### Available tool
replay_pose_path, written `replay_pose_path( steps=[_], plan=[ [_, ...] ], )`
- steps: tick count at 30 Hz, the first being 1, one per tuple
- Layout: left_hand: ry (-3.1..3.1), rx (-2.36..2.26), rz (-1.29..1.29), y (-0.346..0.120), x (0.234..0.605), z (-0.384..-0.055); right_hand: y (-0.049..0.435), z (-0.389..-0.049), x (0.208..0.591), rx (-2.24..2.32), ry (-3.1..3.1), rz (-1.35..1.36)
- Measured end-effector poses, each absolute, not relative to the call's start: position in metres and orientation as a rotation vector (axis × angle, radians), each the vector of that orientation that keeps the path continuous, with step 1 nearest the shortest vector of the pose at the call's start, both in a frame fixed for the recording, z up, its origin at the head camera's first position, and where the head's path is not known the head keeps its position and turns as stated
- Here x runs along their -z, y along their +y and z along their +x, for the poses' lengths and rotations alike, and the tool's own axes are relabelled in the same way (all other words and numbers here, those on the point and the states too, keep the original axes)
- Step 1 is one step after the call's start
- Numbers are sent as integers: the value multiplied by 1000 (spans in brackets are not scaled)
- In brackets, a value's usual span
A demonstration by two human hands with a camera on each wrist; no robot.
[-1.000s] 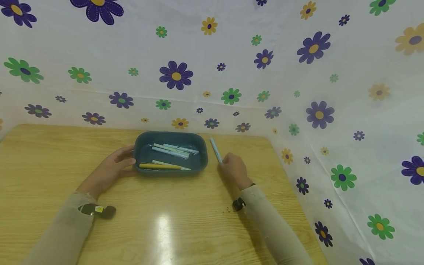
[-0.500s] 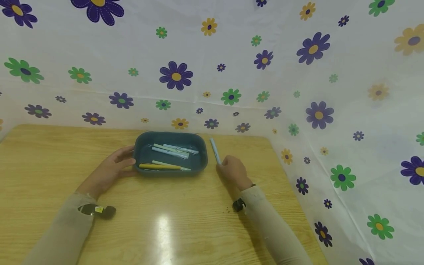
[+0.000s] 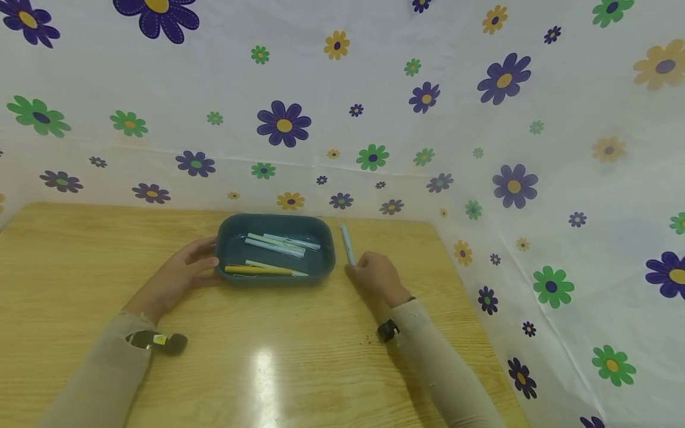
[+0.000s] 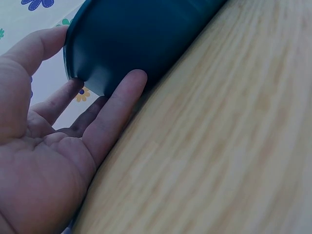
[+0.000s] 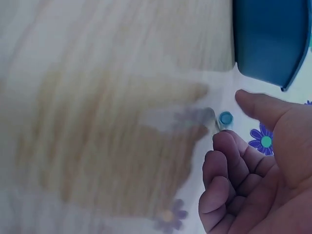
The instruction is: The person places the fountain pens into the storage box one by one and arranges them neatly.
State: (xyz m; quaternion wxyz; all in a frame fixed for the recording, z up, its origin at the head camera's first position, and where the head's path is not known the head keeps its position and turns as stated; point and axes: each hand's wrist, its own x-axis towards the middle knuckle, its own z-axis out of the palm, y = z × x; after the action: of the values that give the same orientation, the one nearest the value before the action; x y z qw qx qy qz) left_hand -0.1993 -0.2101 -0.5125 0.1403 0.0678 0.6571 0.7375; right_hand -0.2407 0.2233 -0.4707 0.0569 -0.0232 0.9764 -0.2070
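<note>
Near the worktop's [image 3: 214, 368] far edge lies a light-blue pen [image 3: 347, 244]; the right hand [image 3: 377, 276] is at its near end, that grip's thumb and fingers apart. Just left, a dark teal tray [image 3: 275, 223] holds a yellow pen [image 3: 258, 270] and several pale pens [image 3: 275, 246]; the left hand [image 3: 179, 270], fingers spread, touches its left end.

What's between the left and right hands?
Head view, left hand to right hand: tray containing pens, bare strip of table, then a light-blue pen.
</note>
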Motion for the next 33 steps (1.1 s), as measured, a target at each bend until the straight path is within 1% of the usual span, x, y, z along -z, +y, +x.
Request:
replay_pose_path(
  steps=[4,9,15,26,33],
  plan=[
    [1893,-2143,228,-209,513,-199,228,-243,466,605,3007,-108],
    [1894,-2142,235,-210,513,-199,238,-248,454,689,3079,-118],
    [1883,-2139,185,-210,511,-199,244,-252,442,808,3163,-289],
    [1881,-2132,167,-210,511,-198,236,-255,426,897,3180,-547],
    [1885,-2140,190,-209,513,-200,230,-254,422,924,3160,-586]
  ],
)
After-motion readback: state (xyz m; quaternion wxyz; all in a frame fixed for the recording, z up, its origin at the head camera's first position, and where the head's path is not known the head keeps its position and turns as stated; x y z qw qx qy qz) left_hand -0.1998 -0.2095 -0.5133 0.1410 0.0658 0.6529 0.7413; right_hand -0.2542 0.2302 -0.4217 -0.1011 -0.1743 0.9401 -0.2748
